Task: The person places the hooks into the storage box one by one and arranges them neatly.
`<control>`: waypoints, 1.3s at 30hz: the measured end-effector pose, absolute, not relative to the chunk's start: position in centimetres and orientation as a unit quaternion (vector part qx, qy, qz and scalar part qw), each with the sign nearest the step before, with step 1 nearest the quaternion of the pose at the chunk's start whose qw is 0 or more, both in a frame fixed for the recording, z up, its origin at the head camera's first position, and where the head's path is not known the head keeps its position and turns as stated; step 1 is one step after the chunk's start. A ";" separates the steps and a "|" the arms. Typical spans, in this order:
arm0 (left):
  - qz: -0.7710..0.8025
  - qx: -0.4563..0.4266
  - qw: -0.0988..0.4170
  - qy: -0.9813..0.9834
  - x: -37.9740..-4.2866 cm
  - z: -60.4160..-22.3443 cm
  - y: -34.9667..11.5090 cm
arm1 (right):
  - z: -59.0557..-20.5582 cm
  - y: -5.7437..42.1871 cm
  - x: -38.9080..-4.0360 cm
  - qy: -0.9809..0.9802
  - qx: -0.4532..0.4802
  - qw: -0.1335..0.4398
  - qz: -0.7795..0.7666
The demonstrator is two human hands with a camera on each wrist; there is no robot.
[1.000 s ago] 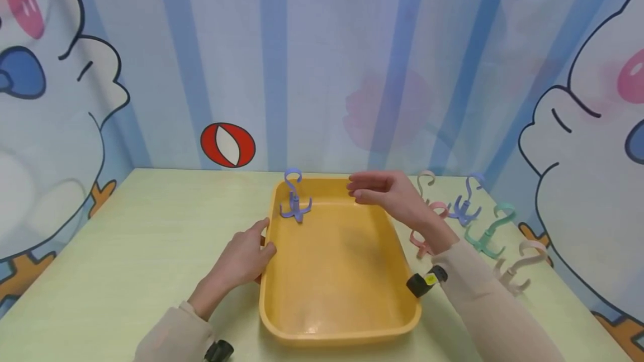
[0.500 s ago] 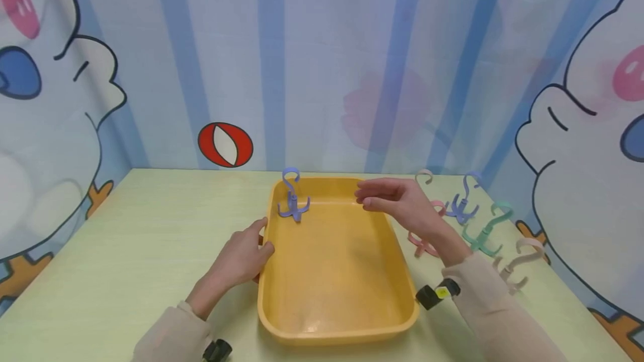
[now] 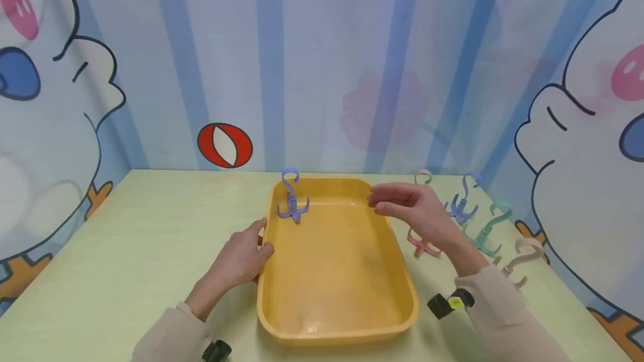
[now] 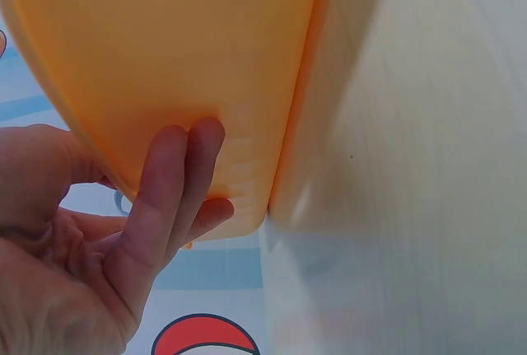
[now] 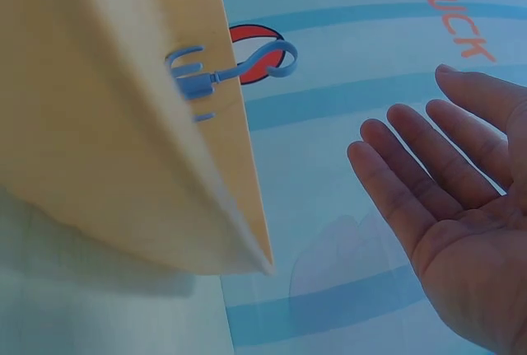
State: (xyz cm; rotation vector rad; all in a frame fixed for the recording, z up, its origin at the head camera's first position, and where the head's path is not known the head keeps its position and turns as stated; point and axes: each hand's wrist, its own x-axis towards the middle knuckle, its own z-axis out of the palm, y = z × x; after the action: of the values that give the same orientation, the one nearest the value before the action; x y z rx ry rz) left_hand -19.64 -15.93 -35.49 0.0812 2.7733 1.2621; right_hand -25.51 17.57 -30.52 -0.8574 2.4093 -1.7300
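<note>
A yellow tray [image 3: 337, 278] lies on the table. My left hand [image 3: 241, 256] grips its left wall, thumb over the rim and fingers against the outer side, as the left wrist view shows. Inside the tray's far left corner stands a purple multi-prong hanging hook [image 3: 293, 205], its curved top reaching above the rim. My right hand [image 3: 417, 211], palm bare in the right wrist view, hovers by the tray's far right edge with fingers extended and holds nothing. Under and beyond it is a pink hook [image 3: 421, 246], partly hidden by the hand.
Right of the tray, more hooks rest on the pale green table [image 3: 151, 228]: a second purple hook [image 3: 460, 208], a green hook [image 3: 485, 233], a beige hook [image 3: 520, 264] near the right edge and another beige hook [image 3: 424, 174] behind my right hand. A printed cloth backdrop [image 3: 322, 60] rises behind.
My right hand has moved right and slightly nearer, from above the tray's far right corner toward the hooks. The left hand, the tray and the purple hook inside stay in place.
</note>
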 end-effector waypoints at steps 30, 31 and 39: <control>0.407 0.011 0.061 0.911 -19.9 -35.5 -15.9 | -31.9 23.8 -24.4 0.816 -0.216 -0.061 -0.533; 0.407 0.011 0.060 0.911 -19.9 -35.5 -15.9 | -31.9 24.0 -24.3 0.820 -0.209 -0.064 -0.529; 0.405 0.025 0.052 0.912 -19.8 -35.5 -16.0 | -31.7 25.7 -23.6 0.840 -0.178 -0.078 -0.507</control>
State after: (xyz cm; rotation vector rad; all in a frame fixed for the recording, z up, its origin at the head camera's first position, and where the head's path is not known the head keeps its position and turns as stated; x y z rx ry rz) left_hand -19.82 -15.96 -35.54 0.0761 2.7741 1.2327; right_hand -23.61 25.73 -31.67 -0.5896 2.7778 -1.6756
